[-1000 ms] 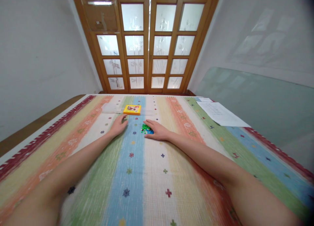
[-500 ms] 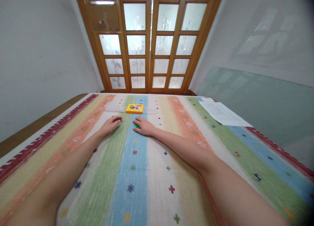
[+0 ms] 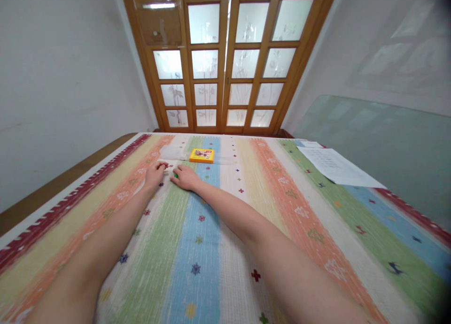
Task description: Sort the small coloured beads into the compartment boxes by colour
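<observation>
My right hand (image 3: pixel 187 177) is low over the striped tablecloth, its thumb and fingers closed around a small green object (image 3: pixel 175 175). Most of that object is covered, so its kind does not show. To its left, my left hand (image 3: pixel 154 174) has its fingers curled together, and whatever they may hold is hidden. A small gap separates the two hands. Just beyond them lies a flat yellow box (image 3: pixel 201 155) with a printed picture on top. It rests on a clear plastic sheet or bag (image 3: pixel 172 152).
The striped tablecloth (image 3: pixel 232 249) covers the table. White printed sheets of paper (image 3: pixel 340 166) lie at the right side. A pale green glass panel (image 3: pixel 369 141) leans by the right wall. Wooden doors with glass panes (image 3: pixel 225 61) stand beyond the table.
My right hand has moved left with the green object, towards my left hand. My left hand's fingers have curled in, and it has shifted slightly left. The view has turned a little left.
</observation>
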Demonstrator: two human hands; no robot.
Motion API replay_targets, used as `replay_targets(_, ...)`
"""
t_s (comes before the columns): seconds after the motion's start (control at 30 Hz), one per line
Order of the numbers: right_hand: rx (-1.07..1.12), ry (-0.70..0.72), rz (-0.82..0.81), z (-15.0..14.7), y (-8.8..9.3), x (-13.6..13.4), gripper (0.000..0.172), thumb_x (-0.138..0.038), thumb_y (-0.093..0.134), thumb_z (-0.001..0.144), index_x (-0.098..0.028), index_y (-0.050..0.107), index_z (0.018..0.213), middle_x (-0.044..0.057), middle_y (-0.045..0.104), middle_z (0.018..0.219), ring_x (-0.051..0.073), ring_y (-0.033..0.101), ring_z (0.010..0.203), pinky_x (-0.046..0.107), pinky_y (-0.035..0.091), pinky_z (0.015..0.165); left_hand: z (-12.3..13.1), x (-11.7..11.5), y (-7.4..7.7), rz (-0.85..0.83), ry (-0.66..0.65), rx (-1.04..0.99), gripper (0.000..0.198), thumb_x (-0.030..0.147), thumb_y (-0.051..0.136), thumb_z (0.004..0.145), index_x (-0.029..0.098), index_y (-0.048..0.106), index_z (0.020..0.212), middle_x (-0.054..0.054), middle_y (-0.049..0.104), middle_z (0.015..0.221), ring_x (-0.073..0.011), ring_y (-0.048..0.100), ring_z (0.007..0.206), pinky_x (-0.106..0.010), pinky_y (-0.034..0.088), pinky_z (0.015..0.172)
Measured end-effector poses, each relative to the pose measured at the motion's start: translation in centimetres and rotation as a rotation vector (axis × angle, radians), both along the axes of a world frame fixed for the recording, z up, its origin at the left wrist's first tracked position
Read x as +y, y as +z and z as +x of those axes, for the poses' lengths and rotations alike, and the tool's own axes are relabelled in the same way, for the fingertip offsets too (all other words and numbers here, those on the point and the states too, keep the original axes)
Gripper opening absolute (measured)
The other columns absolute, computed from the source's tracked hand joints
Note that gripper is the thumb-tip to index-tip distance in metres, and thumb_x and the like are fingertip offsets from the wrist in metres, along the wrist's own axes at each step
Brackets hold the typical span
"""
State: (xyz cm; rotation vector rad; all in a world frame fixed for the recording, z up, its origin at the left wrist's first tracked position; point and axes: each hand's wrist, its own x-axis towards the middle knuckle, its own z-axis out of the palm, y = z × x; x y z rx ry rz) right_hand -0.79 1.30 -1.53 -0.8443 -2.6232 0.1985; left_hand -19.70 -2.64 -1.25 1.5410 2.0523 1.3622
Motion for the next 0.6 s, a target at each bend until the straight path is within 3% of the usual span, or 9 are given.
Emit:
replay_targets(0.13,0.113,0.028,0.021,1.7,1.2,0.1,0.052,-0.052,0.053,0.109,-0.021,0.055,0.15,0.013,0.06,0.146,0.026,0.053,0.136,0.041,0.038,0.117,0.9,-0.9,0.2,-0.027,-0.074,0.169,0.033,0.033,0.048,0.093,0.021,0.075,0.109,-0.008,0.077,0.116,-0.0251,0.069,0.112,-0.041,0.053,0.106)
replay_targets(0.23,0.068,0.052,0.106,6.4,2.7,1.1,0.052,-0.05,0.054,0.108,-0.022,0.055,0.152,0.013,0.051,0.157,0.027,0.04,0.149,0.048,0.022,0.127,2.3,-1.1,0.2,-0.036,-0.194,0.329,0.039,0.04,0.054,0.094,0.019,0.073,0.122,-0.012,0.072,0.13,-0.0287,0.064,0.125,-0.044,0.049,0.113)
replay_targets(0.33,0.01,-0.097,0.123,12.6,3.6,2.7,0.049,-0.044,0.051,0.108,-0.025,0.055,0.153,0.012,0.044,0.164,0.028,0.031,0.155,0.052,0.016,0.129,4.0,-0.9,-0.1,-0.077,-0.315,0.438,0.057,0.051,0.058,0.094,0.017,0.065,0.139,-0.016,0.065,0.144,-0.0325,0.058,0.136,-0.048,0.041,0.121)
replay_targets(0.43,-0.03,-0.322,0.116,17.9,3.5,4.5,0.057,-0.047,0.05,0.107,-0.02,0.051,0.157,0.016,0.041,0.166,0.031,0.031,0.155,0.055,0.013,0.129,5.7,-0.4,-0.4,-0.1,-0.388,0.49,0.072,0.06,0.059,0.094,0.017,0.056,0.151,-0.017,0.057,0.154,-0.0345,0.052,0.144,-0.049,0.036,0.125)
replay_targets(0.5,-0.083,-0.374,0.084,20.0,2.8,5.5,0.065,-0.05,0.053,0.104,-0.02,0.046,0.161,0.017,0.034,0.17,0.032,0.029,0.157,0.054,0.017,0.129,6.6,-0.1,-0.6,-0.107,-0.426,0.527,0.078,0.064,0.062,0.091,0.019,0.053,0.154,-0.016,0.053,0.158,-0.0346,0.049,0.147,-0.048,0.034,0.127)
replay_targets(0.6,-0.156,-0.366,0.015,20.9,1.6,6.5,0.072,-0.054,0.052,0.103,-0.022,0.038,0.166,0.016,0.027,0.174,0.031,0.025,0.16,0.05,0.023,0.128,7.8,0.4,-1.0,-0.118,-0.435,0.562,0.078,0.065,0.064,0.09,0.019,0.055,0.153,-0.018,0.051,0.16,-0.0359,0.047,0.148,-0.049,0.033,0.127)
